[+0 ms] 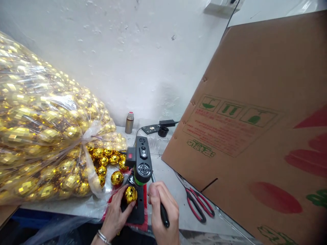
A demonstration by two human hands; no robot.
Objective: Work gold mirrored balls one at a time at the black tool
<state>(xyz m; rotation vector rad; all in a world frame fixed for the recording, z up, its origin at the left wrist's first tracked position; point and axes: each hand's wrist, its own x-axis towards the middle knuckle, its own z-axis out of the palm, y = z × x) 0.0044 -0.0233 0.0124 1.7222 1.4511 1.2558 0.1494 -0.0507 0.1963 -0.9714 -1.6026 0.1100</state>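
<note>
My left hand [116, 211], with a silver bangle at the wrist, has its thumb and fingers closed around a small gold mirror ball [131, 194]. The ball rests on the dark base plate [136, 216] of a black bench device [143, 160] with round vents and a green ring at its lower end. To the right of that plate, my right hand [163, 212] is wrapped around a black-handled tool [164, 216]. A thin metal shaft shows just above the fist; its far tip is hidden. Another gold ball [117, 178] lies left of the device.
A large clear bag [51, 136] of gold balls fills the left. Red-handled scissors [198, 204] lie right of my right hand, beside a big cardboard box [242, 119]. Behind are a small metal bottle [129, 123], a black cap [162, 131] and a power adapter [167, 123].
</note>
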